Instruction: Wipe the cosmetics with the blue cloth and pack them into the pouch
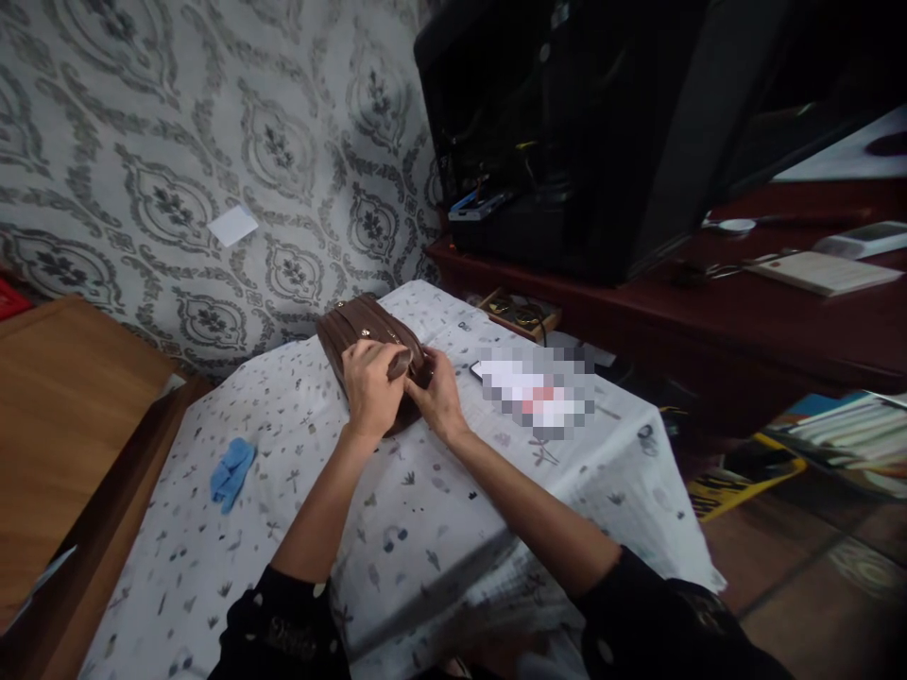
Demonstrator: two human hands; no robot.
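A brown leather handbag [354, 329] with small gold-coloured fittings lies on the white printed tablecloth [418, 529], near the wall. My left hand [369, 389] is closed around a brown strap or handle of the bag, at its near end. Beside it, my right hand [440, 395] pinches the same end of the bag, its thumb and fingers close to the left hand. What exactly lies between the right fingertips is partly hidden. A crumpled blue cloth [232, 472] rests on the table to the left of my hands.
To the right of the bag lies a phone [478, 371], mostly pixelated. A dark red cabinet [638, 321] carries a large black television or screen [567, 142]; a small open drawer [521, 312] juts towards the table. A wooden panel [85, 397] stands left.
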